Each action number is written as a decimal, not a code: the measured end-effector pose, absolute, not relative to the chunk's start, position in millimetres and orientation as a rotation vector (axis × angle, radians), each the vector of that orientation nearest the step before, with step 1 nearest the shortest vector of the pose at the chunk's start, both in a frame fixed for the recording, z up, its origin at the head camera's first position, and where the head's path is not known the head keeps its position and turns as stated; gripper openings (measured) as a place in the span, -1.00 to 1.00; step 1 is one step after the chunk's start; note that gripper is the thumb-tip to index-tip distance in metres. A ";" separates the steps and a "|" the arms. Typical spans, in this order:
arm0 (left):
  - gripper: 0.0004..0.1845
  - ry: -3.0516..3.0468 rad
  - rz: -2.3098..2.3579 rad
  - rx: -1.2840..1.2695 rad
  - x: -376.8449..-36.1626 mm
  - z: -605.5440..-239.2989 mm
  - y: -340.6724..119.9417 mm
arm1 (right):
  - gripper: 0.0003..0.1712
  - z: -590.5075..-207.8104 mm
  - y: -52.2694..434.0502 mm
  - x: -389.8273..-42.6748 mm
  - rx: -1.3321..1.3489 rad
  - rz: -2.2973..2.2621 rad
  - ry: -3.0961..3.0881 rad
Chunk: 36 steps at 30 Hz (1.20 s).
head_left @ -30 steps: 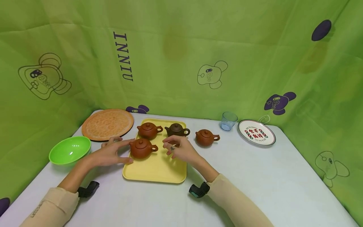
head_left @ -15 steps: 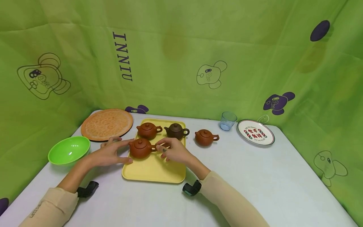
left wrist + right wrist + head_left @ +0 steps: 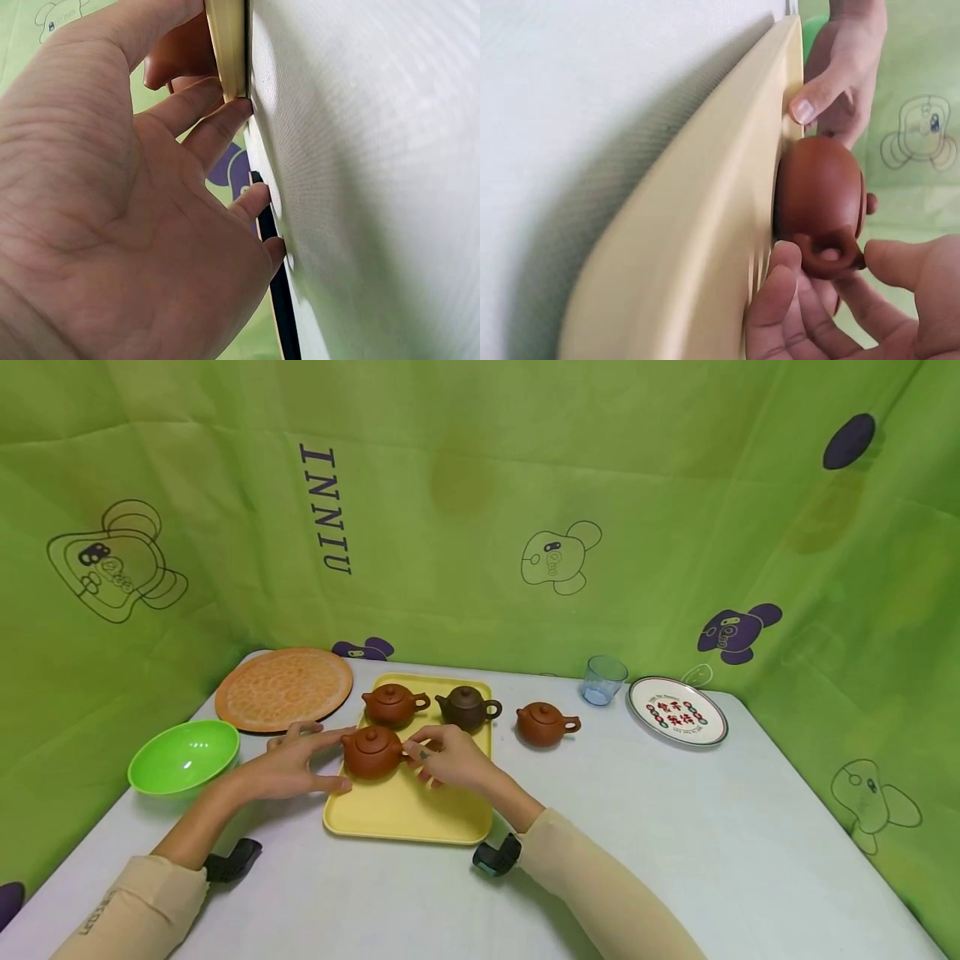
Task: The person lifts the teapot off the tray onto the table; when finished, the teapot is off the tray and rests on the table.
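Observation:
A reddish-brown clay teapot (image 3: pixel 371 755) sits on the yellow tray (image 3: pixel 405 823), spout to the left. My right hand (image 3: pixel 452 758) pinches its handle (image 3: pixel 832 268) between thumb and fingers, as the right wrist view shows from the side. On the tray's left edge rests my left hand (image 3: pixel 288 767), fingers stretched out and thumb spread beside the spout. Its fingertips touch the tray rim (image 3: pixel 229 52) in the left wrist view. Behind the gripped teapot stand another reddish-brown teapot (image 3: pixel 392 705) and a dark brown one (image 3: pixel 463 707), both on the tray.
Right of the tray, a third reddish-brown teapot (image 3: pixel 543 725) stands on the white table (image 3: pixel 675 835). Further right are a blue glass (image 3: pixel 603 681) and a patterned plate (image 3: pixel 678 712). A green bowl (image 3: pixel 183 758) and a round orange mat (image 3: pixel 285 690) lie left.
My right hand has moved left from over the tray to the front teapot's handle and now pinches it. My left hand and the teapots have stayed in place.

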<state>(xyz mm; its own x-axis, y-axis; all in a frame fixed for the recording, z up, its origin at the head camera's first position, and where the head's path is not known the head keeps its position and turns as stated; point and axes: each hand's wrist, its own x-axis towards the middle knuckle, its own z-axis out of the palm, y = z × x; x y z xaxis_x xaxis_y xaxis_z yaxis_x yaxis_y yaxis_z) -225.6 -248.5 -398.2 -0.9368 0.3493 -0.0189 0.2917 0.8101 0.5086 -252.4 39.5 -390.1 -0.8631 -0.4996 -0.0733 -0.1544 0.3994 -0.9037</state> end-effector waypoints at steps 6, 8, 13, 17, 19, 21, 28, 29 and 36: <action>-0.02 2.876 0.791 0.510 -224.6 -395.8 -247.8 | -0.70 -390.1 37.7 -250.4 -0.545 -1.486 2.325; -0.02 2.875 0.793 0.509 -224.3 -395.5 -247.9 | -0.71 -390.5 37.0 -249.7 -0.539 -1.496 2.328; -0.02 2.876 0.796 0.508 -224.2 -396.4 -248.6 | -0.74 -392.1 35.5 -248.9 -0.523 -1.520 2.333; -0.02 2.867 0.805 0.503 -224.4 -397.9 -249.0 | -0.75 -393.1 34.4 -248.9 -0.499 -1.558 2.322; -0.02 2.867 0.806 0.505 -224.5 -398.4 -249.0 | -0.75 -393.2 34.1 -248.6 -0.481 -1.584 2.309; -0.03 2.870 0.805 0.510 -224.6 -398.4 -248.8 | -0.76 -393.1 33.8 -248.0 -0.460 -1.607 2.298; -0.06 2.882 0.795 0.538 -223.8 -395.8 -247.4 | -0.78 -392.4 35.5 -247.4 -0.411 -1.621 2.306; -0.06 2.884 0.791 0.543 -223.7 -395.6 -247.3 | -0.78 -392.4 36.1 -247.5 -0.405 -1.622 2.308; -0.06 2.886 0.777 0.557 -224.7 -396.2 -247.6 | -0.77 -393.8 41.4 -247.7 -0.415 -1.626 2.315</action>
<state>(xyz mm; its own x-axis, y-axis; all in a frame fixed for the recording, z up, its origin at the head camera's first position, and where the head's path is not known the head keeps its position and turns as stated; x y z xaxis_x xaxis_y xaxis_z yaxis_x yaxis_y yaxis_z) -224.7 -247.6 -396.2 -0.9279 0.3729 -0.0024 0.3212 0.8026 0.5027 -247.7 41.4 -393.8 -0.9191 -0.3889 -0.0634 -0.0723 0.3244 -0.9432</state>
